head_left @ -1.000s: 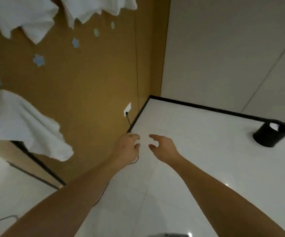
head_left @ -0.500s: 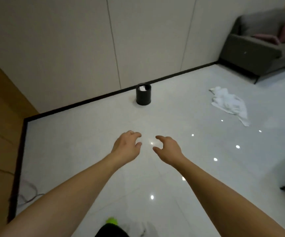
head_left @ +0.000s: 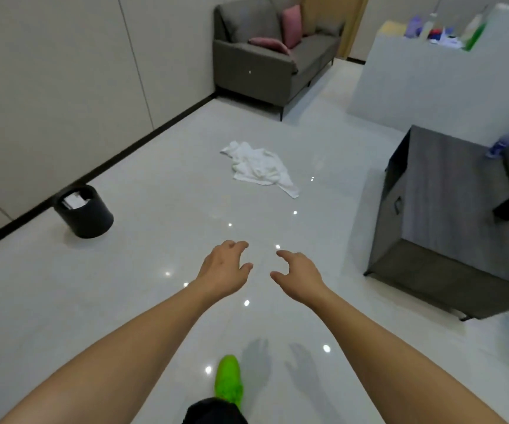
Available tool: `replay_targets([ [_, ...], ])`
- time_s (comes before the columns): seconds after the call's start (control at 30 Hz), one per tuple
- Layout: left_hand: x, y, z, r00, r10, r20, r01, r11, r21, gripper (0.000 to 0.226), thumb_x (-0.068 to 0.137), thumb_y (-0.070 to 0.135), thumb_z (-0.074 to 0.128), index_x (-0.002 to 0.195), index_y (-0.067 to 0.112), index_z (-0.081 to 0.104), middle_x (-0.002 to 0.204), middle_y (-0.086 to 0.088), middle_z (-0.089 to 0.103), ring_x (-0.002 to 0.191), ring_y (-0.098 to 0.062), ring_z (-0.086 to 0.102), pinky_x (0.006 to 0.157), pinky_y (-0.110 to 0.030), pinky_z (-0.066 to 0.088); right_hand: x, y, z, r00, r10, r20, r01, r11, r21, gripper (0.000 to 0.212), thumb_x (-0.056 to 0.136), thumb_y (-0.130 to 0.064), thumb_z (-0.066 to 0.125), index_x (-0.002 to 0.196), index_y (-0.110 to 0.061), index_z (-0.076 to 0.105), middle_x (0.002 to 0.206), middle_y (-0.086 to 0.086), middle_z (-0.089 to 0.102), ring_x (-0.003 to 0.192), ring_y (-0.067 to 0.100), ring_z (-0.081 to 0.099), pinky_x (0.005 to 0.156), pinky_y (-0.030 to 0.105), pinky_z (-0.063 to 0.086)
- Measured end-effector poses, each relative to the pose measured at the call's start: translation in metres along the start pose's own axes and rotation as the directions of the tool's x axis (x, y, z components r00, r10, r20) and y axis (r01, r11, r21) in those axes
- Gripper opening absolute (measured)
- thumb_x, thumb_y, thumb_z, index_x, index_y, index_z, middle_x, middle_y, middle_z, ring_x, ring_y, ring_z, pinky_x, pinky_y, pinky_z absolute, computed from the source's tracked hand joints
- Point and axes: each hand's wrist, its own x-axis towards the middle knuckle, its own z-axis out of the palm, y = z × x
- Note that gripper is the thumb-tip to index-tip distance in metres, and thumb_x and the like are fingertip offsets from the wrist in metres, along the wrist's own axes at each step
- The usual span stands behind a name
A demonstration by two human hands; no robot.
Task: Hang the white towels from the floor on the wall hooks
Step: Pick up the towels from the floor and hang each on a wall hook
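Along the floor's (head_left: 100,301) left edge, by the black baseboard, a black bin (head_left: 85,213) is standing with what may be white paper inside. A grey cabinet (head_left: 449,215) is crowding the right side, and a grey sofa (head_left: 273,53) is sitting in the far corner. Between them open tile is running forward. The white towel (head_left: 259,167) is lying crumpled mid-floor, well ahead of the left hand (head_left: 224,270) and right hand (head_left: 300,278), both reaching out with loosely curled fingers, holding nothing. A green shoe (head_left: 229,379) is showing below.
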Motion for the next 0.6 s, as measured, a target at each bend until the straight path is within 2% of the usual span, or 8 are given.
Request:
replay_targets([
  [0.2, 0.156, 0.025, -0.032, 0.994, 0.091, 0.053, -0.091, 0.996, 0.002, 0.053, 0.095, 0.043, 0.055, 0.144, 0.026, 0.042, 0.144, -0.005, 0.046, 0.127, -0.027, 0.05, 0.101, -0.038, 0.043, 0.109, 0.0, -0.063, 0.988, 0.148, -0.047, -0.144, 0.986, 0.078, 0.06, 0.092, -0.039, 0.06, 0.147, -0.025, 0.042, 0.141, 0.005, 0.049, 0.125, 0.024, 0.051, 0.102, 0.036, 0.045],
  [0.33, 0.234, 0.039, -0.04, 0.987, 0.116, 0.115, -0.118, 0.993, 0.01, 0.053, 0.095, 0.041, 0.055, 0.144, 0.025, 0.042, 0.144, -0.005, 0.046, 0.125, -0.026, 0.051, 0.101, -0.036, 0.043, 0.167, 0.01, -0.079, 0.973, 0.232, -0.002, -0.229, 0.962, 0.151, 0.06, 0.092, -0.035, 0.062, 0.147, -0.023, 0.043, 0.143, 0.004, 0.05, 0.125, 0.023, 0.053, 0.101, 0.033, 0.045],
  [0.6, 0.407, 0.053, -0.035, 0.98, 0.124, 0.154, -0.132, 0.99, 0.043, 0.054, 0.095, 0.04, 0.055, 0.145, 0.023, 0.042, 0.145, -0.006, 0.045, 0.127, -0.026, 0.048, 0.102, -0.037, 0.042, 0.335, 0.04, -0.121, 0.967, 0.255, 0.009, -0.252, 0.95, 0.187, 0.059, 0.091, -0.034, 0.064, 0.145, -0.019, 0.046, 0.142, 0.008, 0.053, 0.13, 0.023, 0.05, 0.104, 0.033, 0.043],
])
